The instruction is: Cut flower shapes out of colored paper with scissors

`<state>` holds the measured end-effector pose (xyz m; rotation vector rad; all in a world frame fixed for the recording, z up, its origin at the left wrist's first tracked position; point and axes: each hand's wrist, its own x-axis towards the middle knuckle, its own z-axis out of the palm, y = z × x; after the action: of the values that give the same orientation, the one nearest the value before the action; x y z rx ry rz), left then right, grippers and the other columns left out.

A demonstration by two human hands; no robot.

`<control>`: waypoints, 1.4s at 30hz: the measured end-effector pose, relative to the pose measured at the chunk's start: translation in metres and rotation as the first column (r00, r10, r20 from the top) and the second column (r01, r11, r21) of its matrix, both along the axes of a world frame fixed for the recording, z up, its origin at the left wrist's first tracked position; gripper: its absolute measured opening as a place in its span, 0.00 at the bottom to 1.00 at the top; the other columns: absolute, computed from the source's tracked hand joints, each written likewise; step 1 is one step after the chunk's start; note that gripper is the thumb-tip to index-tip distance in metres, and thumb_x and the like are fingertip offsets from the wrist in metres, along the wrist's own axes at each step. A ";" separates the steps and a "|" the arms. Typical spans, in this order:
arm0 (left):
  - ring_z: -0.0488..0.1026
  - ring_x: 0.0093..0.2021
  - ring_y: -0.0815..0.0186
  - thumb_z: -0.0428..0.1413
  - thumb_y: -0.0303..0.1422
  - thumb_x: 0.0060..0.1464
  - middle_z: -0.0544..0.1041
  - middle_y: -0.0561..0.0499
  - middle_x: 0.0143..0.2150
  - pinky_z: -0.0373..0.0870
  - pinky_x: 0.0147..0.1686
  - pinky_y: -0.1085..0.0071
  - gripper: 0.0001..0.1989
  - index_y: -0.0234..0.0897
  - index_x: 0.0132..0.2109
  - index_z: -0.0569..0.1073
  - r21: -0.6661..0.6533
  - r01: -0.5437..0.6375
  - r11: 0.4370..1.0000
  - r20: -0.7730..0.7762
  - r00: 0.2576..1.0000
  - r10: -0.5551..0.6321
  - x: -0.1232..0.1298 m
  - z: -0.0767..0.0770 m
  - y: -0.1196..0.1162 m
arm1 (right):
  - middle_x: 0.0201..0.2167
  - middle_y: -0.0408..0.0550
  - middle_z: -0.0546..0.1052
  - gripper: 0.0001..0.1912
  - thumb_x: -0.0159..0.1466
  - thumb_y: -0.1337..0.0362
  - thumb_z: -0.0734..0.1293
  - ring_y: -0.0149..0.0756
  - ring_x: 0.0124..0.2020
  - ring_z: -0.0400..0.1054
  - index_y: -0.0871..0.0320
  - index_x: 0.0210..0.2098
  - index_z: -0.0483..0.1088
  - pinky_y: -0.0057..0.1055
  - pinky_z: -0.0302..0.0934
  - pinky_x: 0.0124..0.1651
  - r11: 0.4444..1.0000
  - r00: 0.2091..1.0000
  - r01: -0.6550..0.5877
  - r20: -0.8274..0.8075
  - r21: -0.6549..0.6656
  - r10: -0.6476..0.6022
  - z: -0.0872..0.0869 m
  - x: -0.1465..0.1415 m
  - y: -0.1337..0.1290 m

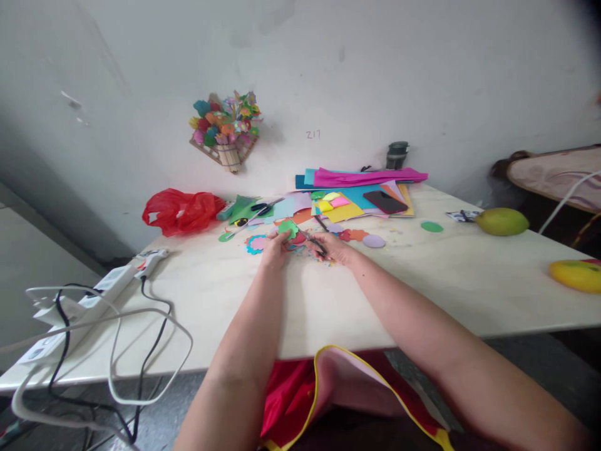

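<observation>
My left hand pinches a green paper flower with a scalloped edge, held just above the table. My right hand is closed round the dark handles of a pair of scissors, whose blades point left toward the green flower and meet its right edge, as far as I can see. Beneath and beside the hands lie paper cut-outs: a blue and pink flower on the left, a lilac disc and an orange flower on the right. Small paper scraps are scattered under the fingers.
Coloured paper sheets and a phone lie at the back, near a dark cup. A red plastic bag sits back left. A power strip with loose cables occupies the left edge. Mangoes lie at right.
</observation>
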<state>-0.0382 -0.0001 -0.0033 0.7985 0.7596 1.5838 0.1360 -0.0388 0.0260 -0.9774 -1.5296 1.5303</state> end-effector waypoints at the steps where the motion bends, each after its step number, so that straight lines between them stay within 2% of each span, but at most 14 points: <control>1: 0.79 0.30 0.64 0.68 0.24 0.40 0.80 0.50 0.28 0.76 0.36 0.70 0.10 0.35 0.30 0.76 0.001 -0.003 1.000 0.002 1.000 0.003 0.000 0.000 0.000 | 0.12 0.35 0.64 0.14 0.56 0.60 0.71 0.23 0.11 0.54 0.58 0.25 0.63 0.20 0.46 0.13 1.000 1.000 -0.002 -0.003 0.000 0.002 0.000 0.000 0.000; 13: 0.78 0.29 0.65 0.70 0.26 0.37 0.79 0.53 0.27 0.76 0.34 0.70 0.12 0.36 0.30 0.75 0.005 -0.003 1.000 0.004 1.000 0.003 -0.002 -0.002 0.003 | 0.12 0.35 0.63 0.14 0.57 0.62 0.71 0.21 0.11 0.53 0.58 0.23 0.61 0.21 0.46 0.13 0.999 0.998 -0.038 -0.046 0.006 0.038 -0.010 0.001 0.009; 20: 0.80 0.31 0.61 0.68 0.24 0.39 0.80 0.50 0.27 0.77 0.35 0.67 0.10 0.36 0.30 0.75 0.014 0.002 1.000 0.010 1.000 -0.002 -0.002 -0.001 0.002 | 0.14 0.36 0.68 0.17 0.54 0.55 0.74 0.22 0.12 0.57 0.58 0.27 0.64 0.20 0.45 0.12 1.000 1.000 -0.026 -0.002 0.002 0.026 -0.005 0.004 0.003; 27: 0.78 0.27 0.64 0.68 0.25 0.38 0.79 0.50 0.26 0.76 0.31 0.71 0.09 0.34 0.28 0.75 0.002 -0.010 1.000 0.005 1.000 0.010 0.004 0.000 0.000 | 0.15 0.37 0.68 0.17 0.56 0.54 0.72 0.22 0.11 0.57 0.58 0.28 0.63 0.20 0.42 0.13 1.000 0.999 -0.010 0.035 0.017 0.009 -0.006 0.004 0.004; 32: 0.79 0.28 0.64 0.67 0.25 0.38 0.80 0.50 0.27 0.76 0.31 0.72 0.09 0.35 0.29 0.75 -0.019 -0.004 1.000 0.029 1.000 0.004 0.008 0.004 -0.002 | 0.15 0.37 0.68 0.18 0.56 0.52 0.71 0.23 0.12 0.57 0.58 0.28 0.63 0.21 0.43 0.13 0.999 1.000 0.002 0.013 0.037 -0.003 -0.008 0.003 0.005; 38: 0.80 0.31 0.62 0.66 0.26 0.42 0.80 0.50 0.29 0.77 0.38 0.68 0.08 0.34 0.31 0.75 -0.016 -0.018 1.000 0.020 1.000 0.018 0.012 0.004 -0.001 | 0.14 0.36 0.67 0.19 0.55 0.51 0.72 0.23 0.12 0.57 0.58 0.28 0.64 0.22 0.43 0.13 0.998 1.000 0.017 -0.002 0.057 -0.017 -0.008 0.003 0.005; 42: 0.80 0.32 0.62 0.67 0.26 0.41 0.80 0.49 0.29 0.77 0.40 0.67 0.08 0.34 0.30 0.75 -0.010 -0.022 1.000 0.025 0.999 0.022 0.013 0.004 -0.001 | 0.14 0.36 0.66 0.19 0.54 0.51 0.72 0.23 0.13 0.56 0.57 0.27 0.63 0.22 0.43 0.14 0.998 1.000 0.020 -0.025 0.052 -0.019 -0.007 0.002 0.004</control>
<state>-0.0255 -0.0012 0.0003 0.7646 0.7600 1.6058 0.1378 -0.0351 0.0195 -0.9377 -1.5315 1.4759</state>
